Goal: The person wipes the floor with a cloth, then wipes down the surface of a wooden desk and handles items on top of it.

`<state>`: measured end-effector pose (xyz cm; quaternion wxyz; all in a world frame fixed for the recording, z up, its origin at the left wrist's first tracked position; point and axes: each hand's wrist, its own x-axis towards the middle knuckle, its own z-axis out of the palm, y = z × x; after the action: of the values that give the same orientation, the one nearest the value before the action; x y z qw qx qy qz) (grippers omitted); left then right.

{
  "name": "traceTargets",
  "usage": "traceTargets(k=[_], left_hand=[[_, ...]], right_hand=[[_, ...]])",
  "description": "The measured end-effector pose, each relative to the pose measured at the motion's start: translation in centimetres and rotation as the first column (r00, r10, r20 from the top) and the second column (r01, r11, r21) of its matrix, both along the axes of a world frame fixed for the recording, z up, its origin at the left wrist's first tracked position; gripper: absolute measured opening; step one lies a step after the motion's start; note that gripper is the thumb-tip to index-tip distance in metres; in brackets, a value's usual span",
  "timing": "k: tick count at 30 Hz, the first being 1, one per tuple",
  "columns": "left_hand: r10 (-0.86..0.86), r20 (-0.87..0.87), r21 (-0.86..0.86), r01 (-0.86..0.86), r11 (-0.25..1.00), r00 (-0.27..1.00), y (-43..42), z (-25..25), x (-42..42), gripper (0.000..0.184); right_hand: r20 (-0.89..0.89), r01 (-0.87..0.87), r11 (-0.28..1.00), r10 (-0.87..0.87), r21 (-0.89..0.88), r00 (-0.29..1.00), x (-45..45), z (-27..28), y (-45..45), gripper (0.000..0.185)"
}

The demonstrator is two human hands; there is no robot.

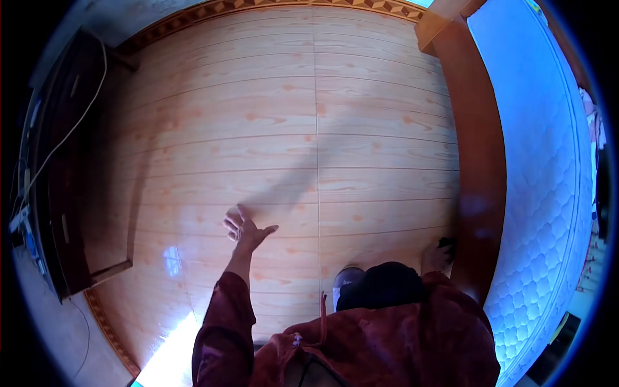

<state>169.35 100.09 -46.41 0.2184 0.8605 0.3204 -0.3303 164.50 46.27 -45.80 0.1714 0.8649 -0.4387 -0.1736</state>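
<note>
My left hand (244, 230) reaches out over the wood-patterned floor (258, 155), fingers spread and thumb out to the side, with nothing in it. Its shadow stretches away across the floor. Low on the right, close to the brown bed frame (474, 161), my right hand (435, 257) shows dimly beyond the maroon sleeve. It seems closed around something small and black (445, 244), whose kind I cannot make out. Between the hands are a dark-clothed knee (380, 286) and a pale shoe (348, 276).
A bed with a pale blue quilted mattress (535, 213) runs along the right side. On the left stands a dark cabinet (68, 213) with a white cable (87, 113) hanging over it. A patterned border (258, 8) edges the floor at the far wall. Bright light falls at lower left.
</note>
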Motion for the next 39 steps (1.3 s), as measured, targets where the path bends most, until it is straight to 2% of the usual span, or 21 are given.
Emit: traceTargets(k=[3,7,12,13,14,15,16,17,18,19,20,21,23,24,27,29,31,32,35,37,39], left_hand=[[0.023,-0.065,0.084,-0.017,0.996,0.998,-1.8,-0.4,0.8,0.15],[0.063,-0.026,0.116,-0.059,0.991,0.998,-2.2,-1.6,0.3,0.159],[0.059,-0.018,0.117,-0.057,0.991,0.998,-1.6,-3.1,-0.5,0.162],[0.06,-0.028,0.127,-0.056,0.99,0.998,-1.6,-3.4,-0.5,0.163],[0.059,-0.024,0.127,-0.055,0.99,0.998,-1.6,-3.5,-0.5,0.163],[0.055,-0.021,0.126,-0.052,0.991,0.998,-1.6,-3.6,-0.7,0.164],[0.054,-0.017,0.128,-0.051,0.99,0.998,-1.6,-3.6,-0.8,0.164],[0.051,-0.031,0.131,-0.047,0.99,0.998,-1.8,-3.5,-0.6,0.164],[0.048,-0.044,0.135,-0.042,0.99,0.998,-1.9,-3.3,-0.4,0.164],[0.046,-0.057,0.143,-0.037,0.989,0.997,-1.9,-3.1,-0.4,0.164],[0.03,-0.052,0.154,-0.022,0.988,0.998,-1.6,-3.7,-0.8,0.163],[0.038,-0.065,0.157,-0.027,0.987,0.997,-1.8,-3.6,-0.6,0.163],[0.054,-0.095,0.171,-0.037,0.984,0.994,-1.8,-3.4,-0.3,0.163],[0.05,-0.098,0.161,-0.034,0.986,0.994,-1.9,-3.2,-0.1,0.162],[0.048,-0.076,0.154,-0.036,0.987,0.996,-1.6,-3.0,-0.2,0.159],[0.048,-0.006,0.156,-0.046,0.987,0.999,-1.0,-6.0,-1.8,0.157],[-0.129,-0.101,0.204,0.147,0.968,0.987,0.3,-9.6,-3.2,0.157],[-0.065,-0.149,0.192,0.093,0.977,0.987,-1.0,-5.2,-0.9,0.157],[0.036,-0.127,0.165,-0.015,0.986,0.991,-2.5,-1.3,0.9,0.158],[0.003,-0.101,0.2,0.017,0.98,0.995,-2.2,-2.2,0.2,0.158],[-0.017,-0.128,0.166,0.038,0.985,0.992,-2.0,-1.3,0.4,0.156]], right_hand=[[-0.127,-0.067,0.997,0.071,0.032,0.989,6.3,-0.1,-0.6,0.054],[0.262,-0.052,0.988,0.013,0.144,0.965,18.6,-4.4,-5.5,0.048],[0.697,-0.19,0.943,-0.057,0.272,0.715,37.2,-8.2,-6.4,0.042],[0.717,-0.283,0.938,0.056,0.201,0.694,41.1,-9.9,-6.0,0.042],[0.569,-0.27,0.888,0.012,0.372,0.823,42.9,-1.4,2.8,0.035],[0.409,-0.463,0.878,0.38,0.122,0.83,45.2,-1.7,5.8,0.029],[0.385,-0.443,0.879,0.352,0.178,0.853,47.4,-2.2,10.0,0.027],[0.41,-0.626,0.776,0.547,0.078,0.73,49.0,-3.8,13.7,0.028],[0.462,-0.713,0.681,0.584,0.169,0.667,49.0,-5.5,18.2,0.046],[0.359,-0.878,0.477,0.826,-0.034,0.435,47.3,-7.0,23.3,0.052],[0.474,-0.943,0.287,0.862,-0.165,0.18,44.9,-5.7,28.4,0.045],[0.435,-0.986,0.168,0.889,-0.021,0.142,42.7,-5.8,33.1,0.048],[0.4,-0.942,-0.046,0.912,0.331,0.096,38.0,-5.6,42.6,0.055],[0.42,-0.932,-0.157,0.908,0.326,-0.006,33.6,-0.7,44.5,0.053],[0.699,-0.895,-0.444,0.627,-0.04,-0.343,22.1,-5.7,51.0,0.044],[0.8,-0.754,-0.614,0.562,0.233,-0.21,17.9,-5.1,53.6,0.035],[0.795,-0.482,-0.66,0.59,0.576,0.142,18.3,-1.6,53.1,0.031],[0.739,-0.406,-0.617,0.554,0.674,0.384,19.6,0.3,52.4,0.035],[0.637,-0.358,-0.718,0.153,0.597,0.756,25.2,1.9,46.7,0.042],[0.576,-0.486,-0.61,-0.059,0.626,0.816,29.0,4.1,39.0,0.043],[0.598,-0.673,-0.494,-0.328,0.551,0.731,31.1,2.4,29.3,0.052]])
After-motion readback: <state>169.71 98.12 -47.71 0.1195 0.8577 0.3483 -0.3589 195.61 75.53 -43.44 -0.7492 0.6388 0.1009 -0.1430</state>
